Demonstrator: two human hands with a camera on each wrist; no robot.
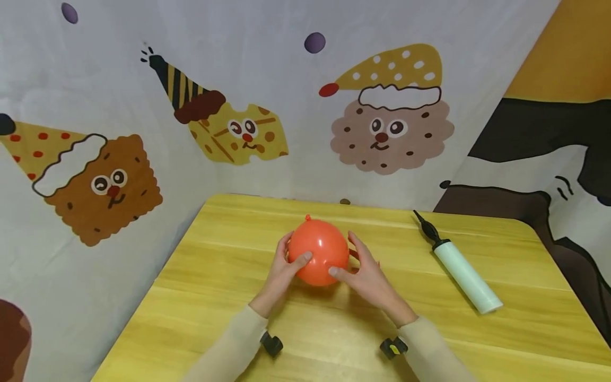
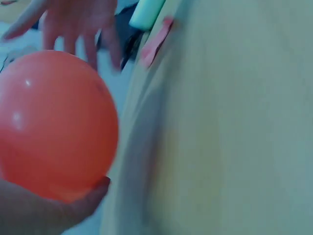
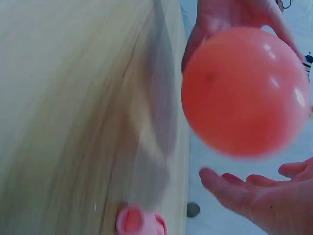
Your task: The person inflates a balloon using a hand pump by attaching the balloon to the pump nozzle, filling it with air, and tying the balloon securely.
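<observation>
An inflated red-orange balloon [image 1: 320, 252] is held up over the table, its knot [image 1: 307, 217] pointing to the far side. My left hand [image 1: 282, 271] grips the balloon from the left, thumb over its near face and fingers curved round behind. On the other side my right hand [image 1: 369, 277] is spread beside it. In the right wrist view a gap shows between the balloon and the fingers [image 3: 230, 188] of that hand. A limp pink balloon [image 2: 156, 43] lies on the table near my right hand, mostly hidden by it in the head view.
A pale green hand pump [image 1: 465, 276] with a black nozzle lies on the wooden table [image 1: 200, 297] to the right. Behind and left of the table hangs a white cloth [image 1: 267, 63] printed with cartoon biscuits.
</observation>
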